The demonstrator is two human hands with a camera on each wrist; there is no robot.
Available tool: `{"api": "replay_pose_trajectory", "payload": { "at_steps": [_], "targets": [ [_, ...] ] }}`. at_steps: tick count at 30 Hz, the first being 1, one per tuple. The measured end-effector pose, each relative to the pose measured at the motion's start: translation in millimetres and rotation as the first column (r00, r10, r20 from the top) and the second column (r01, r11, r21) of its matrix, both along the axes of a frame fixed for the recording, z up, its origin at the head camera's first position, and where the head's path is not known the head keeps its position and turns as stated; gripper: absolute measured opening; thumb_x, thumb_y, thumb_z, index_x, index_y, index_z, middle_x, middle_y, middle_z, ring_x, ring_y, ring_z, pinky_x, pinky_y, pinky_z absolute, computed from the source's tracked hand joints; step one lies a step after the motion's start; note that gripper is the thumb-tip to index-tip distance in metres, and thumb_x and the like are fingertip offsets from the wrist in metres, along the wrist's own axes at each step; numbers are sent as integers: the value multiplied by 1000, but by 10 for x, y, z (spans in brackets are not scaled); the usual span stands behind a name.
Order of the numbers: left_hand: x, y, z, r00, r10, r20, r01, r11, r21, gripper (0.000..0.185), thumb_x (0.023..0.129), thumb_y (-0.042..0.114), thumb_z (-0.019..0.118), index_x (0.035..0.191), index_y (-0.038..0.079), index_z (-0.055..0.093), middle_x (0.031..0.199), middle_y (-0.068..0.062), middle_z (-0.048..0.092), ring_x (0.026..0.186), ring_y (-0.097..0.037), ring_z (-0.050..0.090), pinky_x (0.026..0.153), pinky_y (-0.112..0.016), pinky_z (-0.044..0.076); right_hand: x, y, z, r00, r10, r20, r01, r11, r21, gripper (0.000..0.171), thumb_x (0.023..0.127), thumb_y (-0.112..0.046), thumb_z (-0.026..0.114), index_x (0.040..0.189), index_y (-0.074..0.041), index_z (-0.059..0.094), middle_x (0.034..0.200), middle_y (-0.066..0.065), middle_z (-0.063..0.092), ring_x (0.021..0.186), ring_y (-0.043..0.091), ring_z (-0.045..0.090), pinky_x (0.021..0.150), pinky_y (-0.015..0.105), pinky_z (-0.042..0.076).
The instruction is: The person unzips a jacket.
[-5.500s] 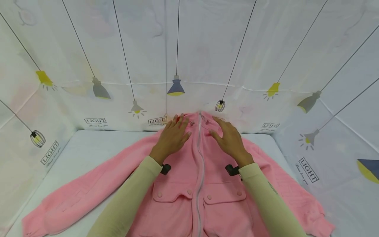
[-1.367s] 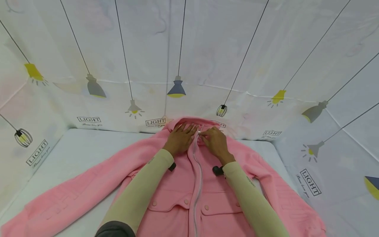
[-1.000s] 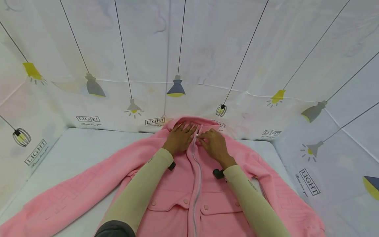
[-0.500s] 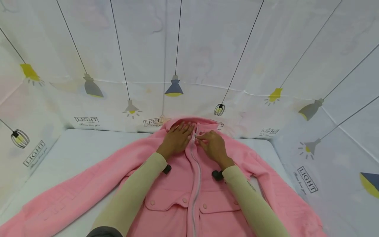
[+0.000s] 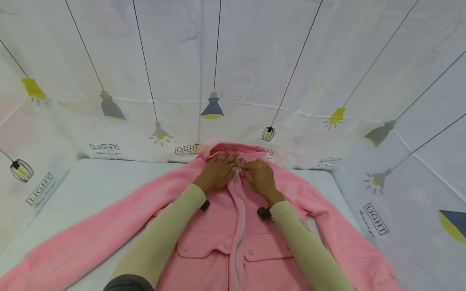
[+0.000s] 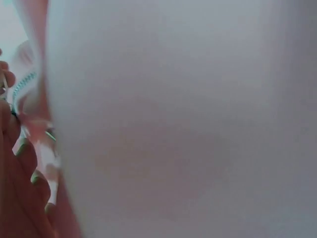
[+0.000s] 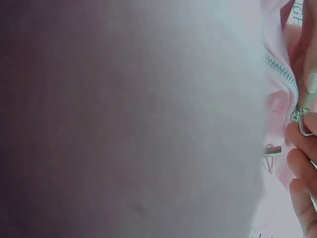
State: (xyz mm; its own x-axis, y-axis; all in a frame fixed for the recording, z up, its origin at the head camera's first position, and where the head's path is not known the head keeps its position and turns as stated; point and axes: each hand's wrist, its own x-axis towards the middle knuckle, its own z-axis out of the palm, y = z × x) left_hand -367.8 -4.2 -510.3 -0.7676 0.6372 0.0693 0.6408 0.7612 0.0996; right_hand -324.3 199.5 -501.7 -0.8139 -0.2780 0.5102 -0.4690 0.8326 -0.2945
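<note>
A pink zip-up jacket [image 5: 218, 238] lies front up on a white surface, its silver zipper [image 5: 238, 226] running up the middle to the collar. My left hand [image 5: 218, 171] rests flat on the fabric just left of the zipper's top, fingers stretched toward the collar. My right hand [image 5: 259, 178] is beside it on the right. In the right wrist view its thumb and finger pinch the metal zipper pull [image 7: 303, 121] under the zipper teeth [image 7: 280, 69]. The left wrist view is mostly blurred cloth, with my fingers [image 6: 20, 163] at its left edge.
The jacket's sleeves spread out to the left [image 5: 73, 250] and right [image 5: 356, 250]. Two snap pockets [image 5: 204, 250] sit on the chest. White sheets printed with lamps [image 5: 211, 109] wall in the surface [image 5: 109, 182] at the back and both sides.
Both hands lay flat and apart on the chest 5.5 s ago; they have since come together at the collar, the right pinching the zipper pull. They barely shifted over the last second.
</note>
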Motion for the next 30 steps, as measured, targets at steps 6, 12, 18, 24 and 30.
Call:
{"api": "replay_pose_trajectory", "payload": {
  "at_steps": [6, 12, 18, 24, 30],
  "targets": [
    [-36, -38, -65, 1000, 1, 6, -1, 1000, -19, 55, 116, 37, 23, 171, 29, 25, 179, 2, 21, 167, -29, 14, 135, -55, 17, 81, -7, 10, 1000, 16, 15, -17, 998, 63, 14, 94, -18, 81, 106, -18, 88, 100, 7, 80, 88, 25, 68, 75, 47, 60],
    [29, -44, 4, 1000, 13, -2, -13, 999, -48, 55, 117, 35, 24, 171, 28, 25, 179, 1, 20, 167, -30, 16, 134, -55, 18, 181, -8, 18, 999, 43, 19, -44, 997, 60, 13, 93, -17, 81, 105, -18, 88, 89, 4, 77, 78, 23, 64, 67, 46, 59],
    [30, -46, -11, 1000, 18, 9, -17, 998, -66, 55, 117, 35, 23, 172, 28, 22, 180, 1, 17, 168, -30, 11, 135, -55, 14, 249, 36, -23, 998, 64, 5, -64, 992, 105, 13, 93, -19, 83, 104, -19, 88, 84, 0, 75, 76, 20, 62, 67, 43, 58],
    [35, -35, -48, 998, 9, -57, -13, 996, -83, 55, 117, 34, 26, 171, 26, 27, 178, -1, 25, 166, -32, 21, 134, -55, 20, 292, 76, -51, 992, 127, 13, -128, 987, 102, 13, 92, -14, 83, 104, -17, 88, 86, 0, 77, 79, 19, 63, 69, 40, 58],
    [64, -44, -55, 997, 5, -80, -11, 997, -74, 54, 116, 32, 32, 169, 24, 32, 176, -3, 30, 165, -33, 25, 133, -56, 23, 378, 88, -42, 985, 174, 21, -175, 979, 105, 14, 90, -12, 85, 102, -17, 88, 90, -1, 81, 83, 19, 67, 72, 42, 60]
  ]
}}
